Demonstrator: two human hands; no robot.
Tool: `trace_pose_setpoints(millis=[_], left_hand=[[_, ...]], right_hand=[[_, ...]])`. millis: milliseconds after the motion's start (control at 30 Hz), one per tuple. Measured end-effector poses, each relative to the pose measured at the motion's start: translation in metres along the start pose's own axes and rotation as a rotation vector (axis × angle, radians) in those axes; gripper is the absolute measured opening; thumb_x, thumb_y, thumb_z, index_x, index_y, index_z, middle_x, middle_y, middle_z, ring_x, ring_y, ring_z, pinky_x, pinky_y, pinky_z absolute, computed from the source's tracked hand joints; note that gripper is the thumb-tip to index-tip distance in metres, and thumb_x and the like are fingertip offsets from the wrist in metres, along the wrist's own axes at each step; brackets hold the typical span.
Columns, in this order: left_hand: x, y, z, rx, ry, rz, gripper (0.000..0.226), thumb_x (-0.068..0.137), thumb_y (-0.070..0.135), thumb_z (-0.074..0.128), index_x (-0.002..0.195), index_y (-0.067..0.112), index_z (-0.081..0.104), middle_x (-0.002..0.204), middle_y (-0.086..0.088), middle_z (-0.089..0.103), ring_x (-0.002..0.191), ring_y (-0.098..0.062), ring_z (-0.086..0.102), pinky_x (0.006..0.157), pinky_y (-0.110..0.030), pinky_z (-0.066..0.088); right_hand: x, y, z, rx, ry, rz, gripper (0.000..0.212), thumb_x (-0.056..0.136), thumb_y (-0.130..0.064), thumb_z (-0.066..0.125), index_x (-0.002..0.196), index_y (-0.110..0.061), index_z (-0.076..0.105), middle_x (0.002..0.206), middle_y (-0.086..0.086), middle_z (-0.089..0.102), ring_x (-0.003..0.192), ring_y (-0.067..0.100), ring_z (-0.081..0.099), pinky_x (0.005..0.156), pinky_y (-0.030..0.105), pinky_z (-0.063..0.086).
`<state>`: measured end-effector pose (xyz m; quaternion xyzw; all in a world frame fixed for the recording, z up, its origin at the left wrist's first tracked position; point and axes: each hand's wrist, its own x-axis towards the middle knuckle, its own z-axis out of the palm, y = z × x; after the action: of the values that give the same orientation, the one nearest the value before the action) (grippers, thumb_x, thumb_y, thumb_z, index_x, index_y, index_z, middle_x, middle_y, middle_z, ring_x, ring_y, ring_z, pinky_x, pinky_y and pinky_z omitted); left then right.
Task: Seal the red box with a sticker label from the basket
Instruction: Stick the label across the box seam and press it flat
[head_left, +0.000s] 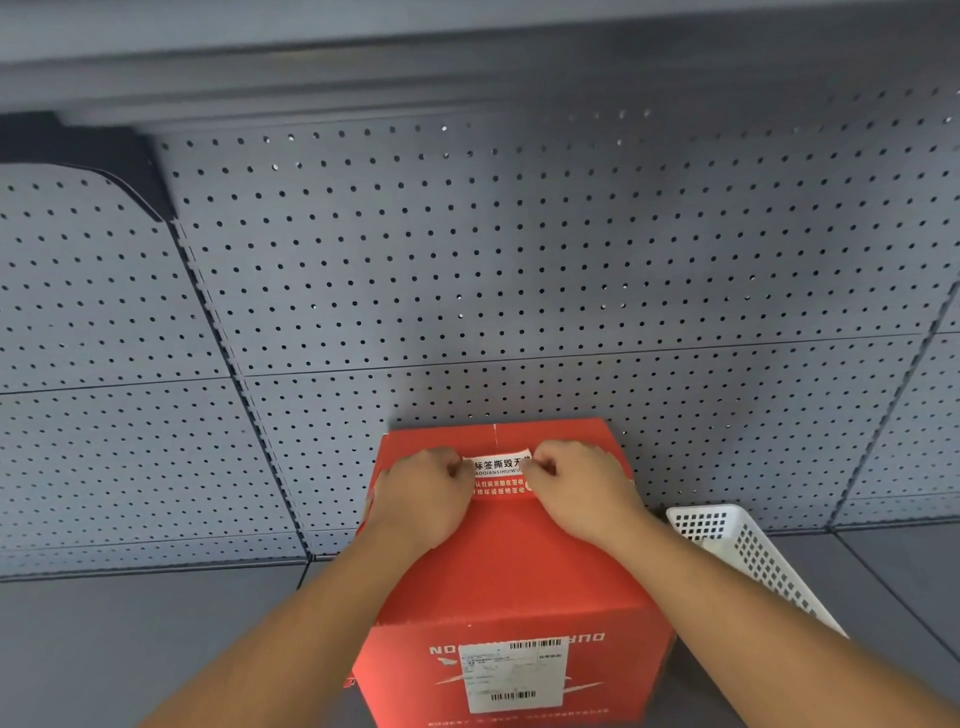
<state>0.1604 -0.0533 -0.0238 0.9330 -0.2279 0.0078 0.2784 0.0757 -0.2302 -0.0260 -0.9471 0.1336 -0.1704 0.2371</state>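
The red box sits on the grey worktop against the pegboard, the white basket just beside it on the right. The sticker label already lies across the top seam near the far edge. Both hands bear on it — the left hand pinching its left end, the right hand its right end, each grip narrow on the label. The task looks nearly done; what seems left is smoothing the sticker flat and letting go.

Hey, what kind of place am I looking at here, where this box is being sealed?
Probably a packing or shipping station on shop-style shelving. Clues: grey pegboard back panels, a red box with a barcode shipping label, and a white basket beside it.
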Motion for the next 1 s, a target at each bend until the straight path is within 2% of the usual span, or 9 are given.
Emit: trace_pose_setpoints(millis=[133,233,367,533,767,867,1000], left_hand=[[-0.0006,0.0005,0.0008,0.035,0.0,0.003,0.037,0.096,0.042,0.043,0.069,0.022,0.057,0.07,0.001,0.069,0.074,-0.026,0.065,0.077,-0.04,0.053],[-0.0029,0.0014,0.0011,0.081,0.014,0.016,0.036,0.097,0.04,0.045,0.068,0.021,0.056,0.068,0.001,0.065,0.076,-0.029,0.063,0.078,-0.041,0.052],[-0.0059,0.0034,0.0032,0.159,0.041,0.05,0.04,0.098,0.037,0.046,0.061,0.021,0.042,0.067,0.002,0.055,0.078,-0.031,0.057,0.08,-0.043,0.051],[-0.0061,0.0058,0.0051,0.211,0.035,0.056,0.04,0.099,0.036,0.044,0.062,0.021,0.039,0.071,0.001,0.051,0.079,-0.028,0.048,0.082,-0.044,0.049],[-0.0056,0.0077,0.004,0.237,-0.004,0.027,0.033,0.096,0.036,0.047,0.067,0.021,0.043,0.077,-0.001,0.055,0.082,-0.028,0.05,0.082,-0.043,0.049],[-0.005,0.0056,0.0047,0.224,0.01,0.029,0.032,0.095,0.036,0.049,0.071,0.017,0.046,0.078,-0.003,0.055,0.082,-0.029,0.049,0.081,-0.043,0.049],[-0.0032,-0.0013,0.0089,0.14,0.064,0.058,0.021,0.093,0.033,0.056,0.081,0.016,0.052,0.083,0.0,0.054,0.084,-0.029,0.054,0.082,-0.046,0.05]], right_hand=[[0.0012,-0.0017,-0.0007,0.038,0.019,0.026,0.037,0.092,-0.044,0.054,0.07,-0.016,0.062,0.062,0.0,0.065,0.067,0.026,0.064,0.067,0.039,0.052],[0.0025,-0.0017,0.0008,-0.01,0.012,0.025,0.039,0.092,-0.044,0.053,0.068,-0.015,0.06,0.062,0.001,0.065,0.067,0.026,0.063,0.066,0.037,0.049],[0.0005,-0.0031,0.0028,-0.075,0.002,0.006,0.036,0.093,-0.043,0.053,0.065,-0.02,0.054,0.065,-0.002,0.063,0.071,0.027,0.06,0.069,0.037,0.041],[0.0008,-0.0052,0.0027,-0.123,-0.012,0.011,0.039,0.094,-0.04,0.051,0.06,-0.023,0.044,0.063,-0.005,0.055,0.071,0.027,0.057,0.073,0.039,0.046],[-0.0004,-0.0065,0.005,-0.13,-0.017,0.029,0.035,0.092,-0.04,0.054,0.061,-0.026,0.046,0.066,-0.005,0.06,0.074,0.025,0.059,0.076,0.039,0.047],[0.0003,-0.0051,0.0045,-0.083,-0.004,0.06,0.027,0.09,-0.039,0.06,0.067,-0.028,0.049,0.072,-0.009,0.059,0.076,0.022,0.057,0.074,0.037,0.045],[0.0005,-0.0011,0.0028,-0.033,0.012,0.076,0.011,0.091,-0.033,0.063,0.086,-0.025,0.057,0.082,-0.008,0.062,0.08,0.02,0.059,0.073,0.035,0.042]])
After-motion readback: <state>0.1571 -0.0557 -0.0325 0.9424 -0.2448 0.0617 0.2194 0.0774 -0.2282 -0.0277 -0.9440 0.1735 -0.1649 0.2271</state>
